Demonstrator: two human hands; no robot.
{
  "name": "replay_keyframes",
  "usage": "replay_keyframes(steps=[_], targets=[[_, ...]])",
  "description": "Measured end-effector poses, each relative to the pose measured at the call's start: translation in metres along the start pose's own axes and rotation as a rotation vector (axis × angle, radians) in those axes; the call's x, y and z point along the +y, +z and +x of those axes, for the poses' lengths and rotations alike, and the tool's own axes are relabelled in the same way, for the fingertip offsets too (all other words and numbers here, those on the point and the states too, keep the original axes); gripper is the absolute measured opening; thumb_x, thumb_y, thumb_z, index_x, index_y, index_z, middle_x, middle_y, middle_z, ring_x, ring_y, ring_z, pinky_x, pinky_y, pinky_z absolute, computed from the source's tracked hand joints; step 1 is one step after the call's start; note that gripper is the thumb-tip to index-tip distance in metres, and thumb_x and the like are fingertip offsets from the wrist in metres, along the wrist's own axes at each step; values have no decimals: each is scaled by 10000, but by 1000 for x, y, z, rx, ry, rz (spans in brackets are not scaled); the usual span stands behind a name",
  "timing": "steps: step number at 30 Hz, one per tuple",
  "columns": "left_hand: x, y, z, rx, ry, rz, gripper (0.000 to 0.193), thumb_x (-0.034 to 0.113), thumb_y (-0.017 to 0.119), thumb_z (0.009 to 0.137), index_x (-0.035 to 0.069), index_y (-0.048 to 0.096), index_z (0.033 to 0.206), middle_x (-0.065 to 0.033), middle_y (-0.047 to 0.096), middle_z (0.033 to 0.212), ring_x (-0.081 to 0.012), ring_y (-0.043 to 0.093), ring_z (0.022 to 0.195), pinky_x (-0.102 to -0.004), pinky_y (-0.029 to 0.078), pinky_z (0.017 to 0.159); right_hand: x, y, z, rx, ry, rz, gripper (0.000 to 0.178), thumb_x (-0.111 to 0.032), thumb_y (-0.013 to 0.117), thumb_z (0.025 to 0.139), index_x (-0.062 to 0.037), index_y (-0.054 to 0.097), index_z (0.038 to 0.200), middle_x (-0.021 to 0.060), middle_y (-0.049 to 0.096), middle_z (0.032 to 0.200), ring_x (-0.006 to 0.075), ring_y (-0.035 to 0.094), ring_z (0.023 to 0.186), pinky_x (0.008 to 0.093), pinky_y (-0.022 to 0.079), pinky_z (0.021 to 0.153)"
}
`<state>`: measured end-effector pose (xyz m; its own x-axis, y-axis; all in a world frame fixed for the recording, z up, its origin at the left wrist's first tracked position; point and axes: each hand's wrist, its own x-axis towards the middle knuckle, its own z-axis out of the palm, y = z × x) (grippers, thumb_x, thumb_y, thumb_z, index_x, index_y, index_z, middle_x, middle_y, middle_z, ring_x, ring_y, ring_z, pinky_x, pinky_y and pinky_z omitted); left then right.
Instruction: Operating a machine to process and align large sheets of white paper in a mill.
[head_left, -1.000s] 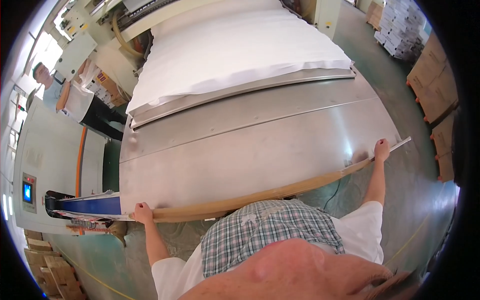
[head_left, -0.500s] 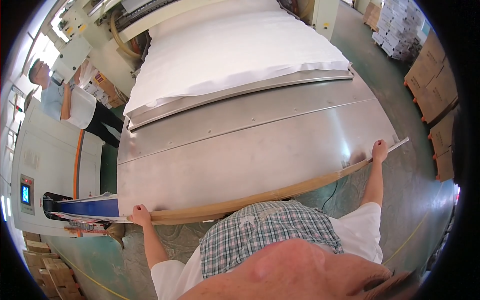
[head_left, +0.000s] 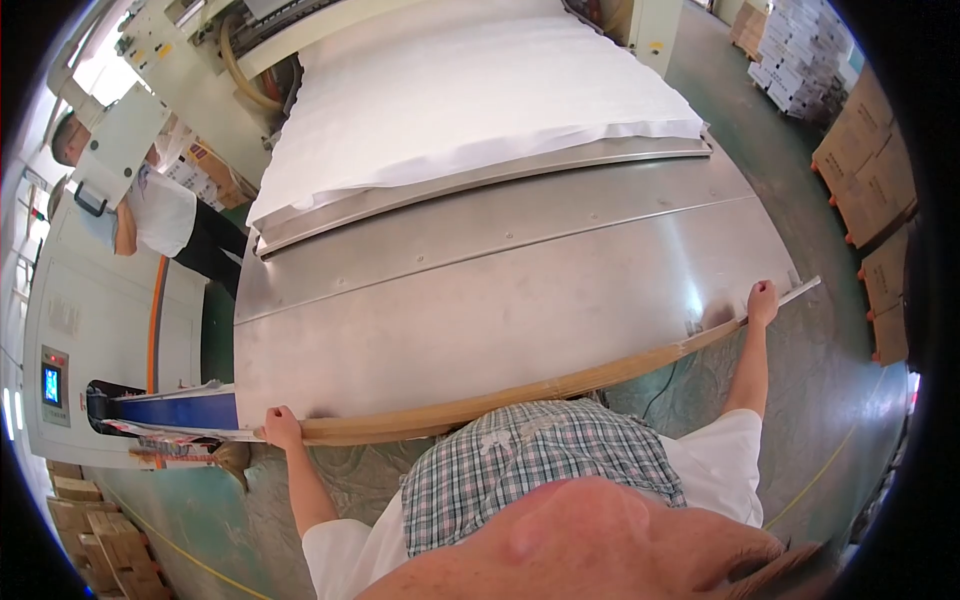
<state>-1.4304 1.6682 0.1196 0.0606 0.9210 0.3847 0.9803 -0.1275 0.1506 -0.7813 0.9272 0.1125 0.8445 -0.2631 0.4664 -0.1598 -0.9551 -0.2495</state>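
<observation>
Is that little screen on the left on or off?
On: the screen glows bright blue on the front of the white cabinet.

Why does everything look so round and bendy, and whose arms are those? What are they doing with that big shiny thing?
The camera is worn on a person's head and looks down. Its very wide lens makes straight edges curve. There's no robot here: those are the person's own bare arms. The left hand and right hand are both closed, far apart, at the front edge of a shiny metal surface. A brown strip runs along that edge between them. I can't tell what's inside the fingers. Farther back lies a wide white sheet. Another person stands over on the left.
</observation>
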Motion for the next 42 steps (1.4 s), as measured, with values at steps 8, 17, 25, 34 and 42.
replay_keyframes(steps=[8,17,25,34,42], targets=[[-2,1,3,14,20,0,242,262,476,772,76,613,698,-105,620,673,-282,578,658,-376,365,851,1,1,4,3,-13,8,150,-190,494,790,-81,597,808,120,608,844,316,576,794,422,458,680],[6,4,-1,16,-32,-1,242,268,481,774,79,621,716,-108,624,682,-271,586,666,-366,374,838,-1,-3,7,-45,-21,-15,190,-214,478,806,-81,609,844,134,607,870,323,576,820,426,458,695],[4,26,3,-114,-43,-15,235,306,493,764,147,663,799,-102,647,756,-279,612,747,-413,382,807,87,25,56,-22,-454,-212,256,-216,524,852,-78,588,1058,127,616,1005,255,604,882,348,480,757],[-41,-42,-41,-24,210,-693,121,125,603,690,75,595,800,-128,587,819,-308,555,860,-381,436,756,-179,-7,-14,-377,-84,1067,264,-133,535,858,0,568,1083,99,603,974,175,579,792,265,498,671],[-345,-85,-159,-374,-108,-492,233,219,595,742,49,585,900,-152,574,917,-321,530,916,-384,440,798,-517,-192,-370,-705,-823,1007,212,-163,530,874,-3,592,999,2,509,700,81,437,607,213,377,527]])
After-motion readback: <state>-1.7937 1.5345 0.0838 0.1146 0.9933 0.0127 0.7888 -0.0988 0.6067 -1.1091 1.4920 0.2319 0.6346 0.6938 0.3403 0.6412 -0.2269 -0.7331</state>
